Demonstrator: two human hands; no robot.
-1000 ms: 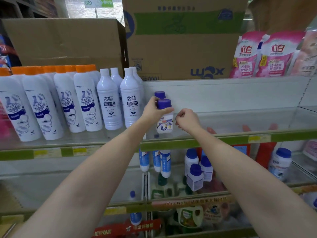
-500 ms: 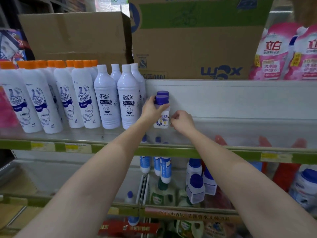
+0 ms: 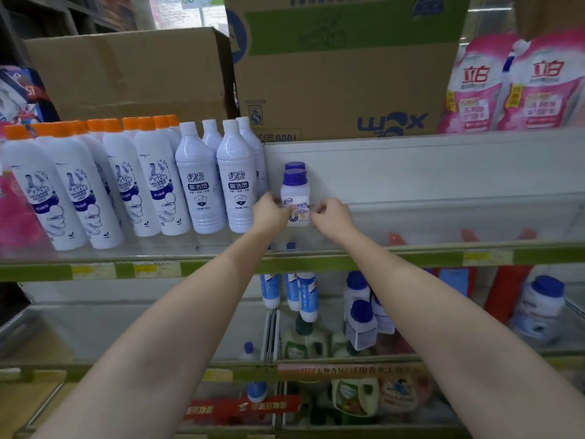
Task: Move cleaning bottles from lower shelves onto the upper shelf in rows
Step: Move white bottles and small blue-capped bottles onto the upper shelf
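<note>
Fingers of both hands curl round a small purple-capped bottle (image 3: 295,198) at frame centre: left hand (image 3: 271,211) on its left side, right hand (image 3: 330,213) on its right. It stands upright on the upper shelf (image 3: 411,258), just right of the tall white bottles (image 3: 237,185).

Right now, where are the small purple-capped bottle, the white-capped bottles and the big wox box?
small purple-capped bottle (image 3: 295,188): head view, white body.
white-capped bottles (image 3: 237,185): head view, front bottle's label.
wox box (image 3: 348,80): head view, brown front.
</note>
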